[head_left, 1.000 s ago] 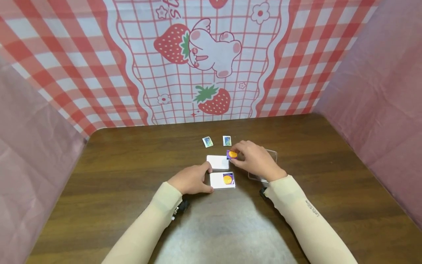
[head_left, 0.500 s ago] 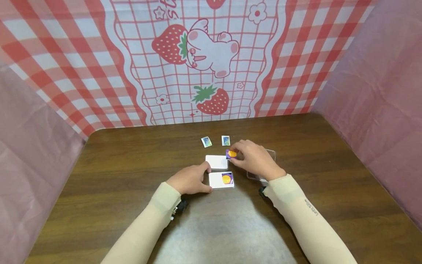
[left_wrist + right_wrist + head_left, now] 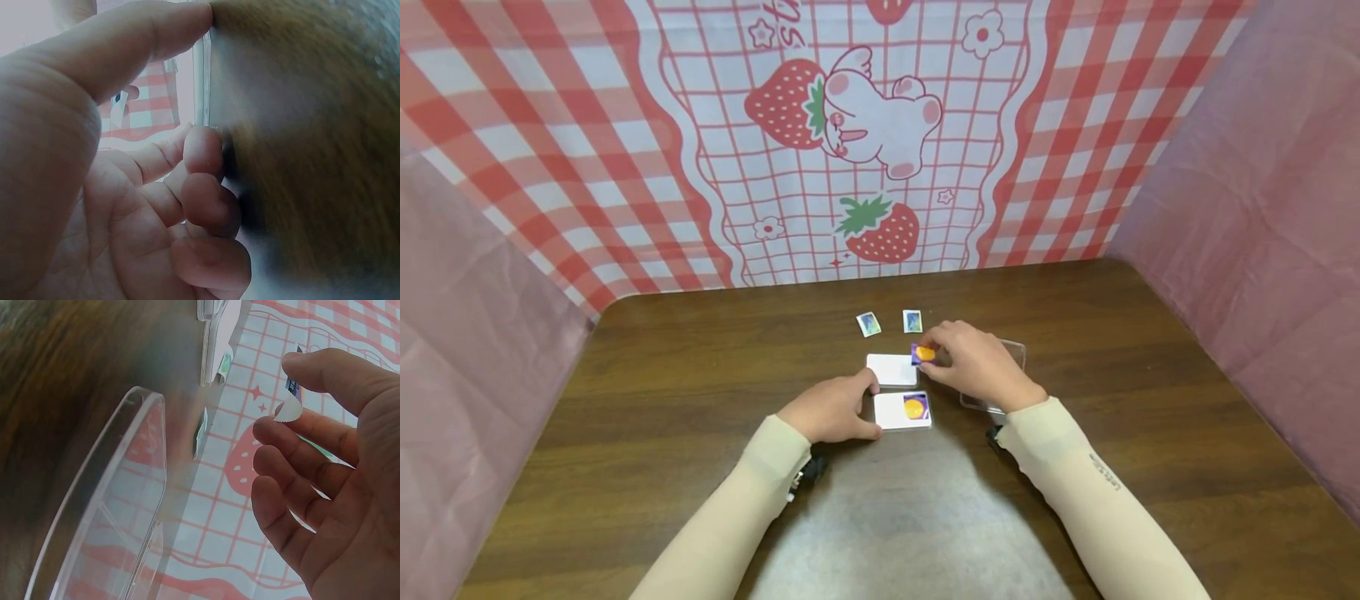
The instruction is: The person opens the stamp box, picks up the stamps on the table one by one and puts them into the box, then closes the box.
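Observation:
My right hand (image 3: 981, 364) pinches a small stamp-like sticker (image 3: 924, 354), orange on purple, over the right end of the far flat white case (image 3: 891, 370). In the right wrist view the sticker (image 3: 290, 411) hangs from thumb and index finger, its white scalloped edge curling. The near flat white case (image 3: 889, 412) carries a matching orange-and-purple sticker (image 3: 915, 407) at its right end. My left hand (image 3: 833, 407) holds that case at its left end, thumb at the near corner and index finger between the two cases. In the left wrist view, the left hand's other fingers (image 3: 209, 206) are curled below.
Two small blue-green stickers, a left one (image 3: 868, 324) and a right one (image 3: 912, 322), lie behind the cases on the brown table (image 3: 700, 358). A clear plastic box (image 3: 1019, 354) sits partly beneath my right hand. A checked strawberry cloth (image 3: 880, 150) hangs behind.
Both hands keep nearly the same pose. The right hand and its sticker have shifted very slightly toward the left over the far case, and the head view has moved a little.

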The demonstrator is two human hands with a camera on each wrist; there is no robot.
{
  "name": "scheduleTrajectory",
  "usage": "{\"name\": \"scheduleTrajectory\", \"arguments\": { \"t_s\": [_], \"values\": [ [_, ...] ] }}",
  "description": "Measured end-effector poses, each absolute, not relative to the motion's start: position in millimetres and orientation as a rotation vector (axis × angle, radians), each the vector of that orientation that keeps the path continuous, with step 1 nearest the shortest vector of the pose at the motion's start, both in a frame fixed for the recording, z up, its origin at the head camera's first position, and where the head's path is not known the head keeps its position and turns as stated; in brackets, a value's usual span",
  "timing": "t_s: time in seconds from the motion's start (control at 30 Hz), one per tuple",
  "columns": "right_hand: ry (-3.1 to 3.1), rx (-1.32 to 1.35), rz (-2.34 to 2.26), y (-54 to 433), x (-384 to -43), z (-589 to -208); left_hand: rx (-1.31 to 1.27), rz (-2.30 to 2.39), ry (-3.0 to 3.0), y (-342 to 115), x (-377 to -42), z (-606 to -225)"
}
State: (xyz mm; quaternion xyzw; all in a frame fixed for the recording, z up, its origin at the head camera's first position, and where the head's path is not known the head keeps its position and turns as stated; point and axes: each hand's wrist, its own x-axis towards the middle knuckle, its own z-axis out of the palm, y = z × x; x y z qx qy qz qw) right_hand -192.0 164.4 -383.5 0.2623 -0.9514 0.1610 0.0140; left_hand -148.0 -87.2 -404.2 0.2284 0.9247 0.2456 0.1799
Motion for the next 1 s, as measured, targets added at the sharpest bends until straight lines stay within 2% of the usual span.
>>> {"name": "scheduleTrajectory", "arguments": {
  "t_s": [0.4,1.0],
  "values": [
    [-2.950,0.870,0.454,159,-189,-384,0.640,0.687,2.612,-87,-149,-405],
    [-2.941,1.099,0.382,139,-176,-393,0.637,0.670,2.613,-86,-150,-405]
  ]
}}
